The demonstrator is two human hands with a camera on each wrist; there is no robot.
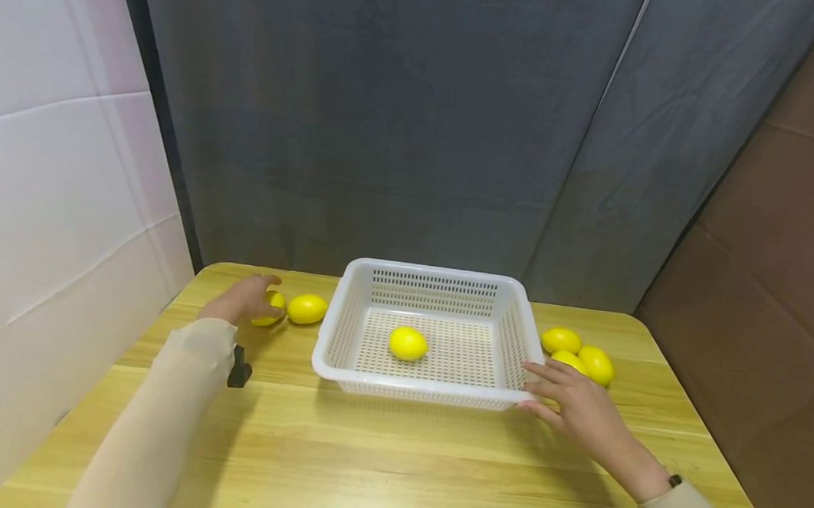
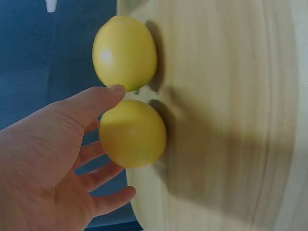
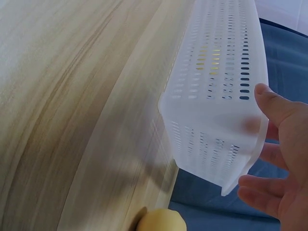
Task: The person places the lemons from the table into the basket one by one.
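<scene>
My left hand (image 1: 242,299) is at a yellow lemon (image 2: 133,134) on the table's left side. Its thumb overlaps the lemon's upper edge in the left wrist view, with the other fingers loosely spread behind and below. Close beside lies a second lemon (image 2: 125,54). A white perforated plastic basket (image 1: 428,387) stands in the middle, holding one lemon (image 1: 408,344). At the basket's near right corner my right hand (image 1: 581,409) holds the rim, thumb outside the front wall and fingers over the right side. One finger shows faintly through the plastic in the right wrist view.
Three lemons (image 1: 596,365) lie grouped right of the basket, near my right hand. The wooden table (image 1: 368,467) ends against a dark grey curtain (image 1: 386,130) behind. A white panel (image 1: 73,167) stands on the left and a brown one (image 1: 786,266) on the right.
</scene>
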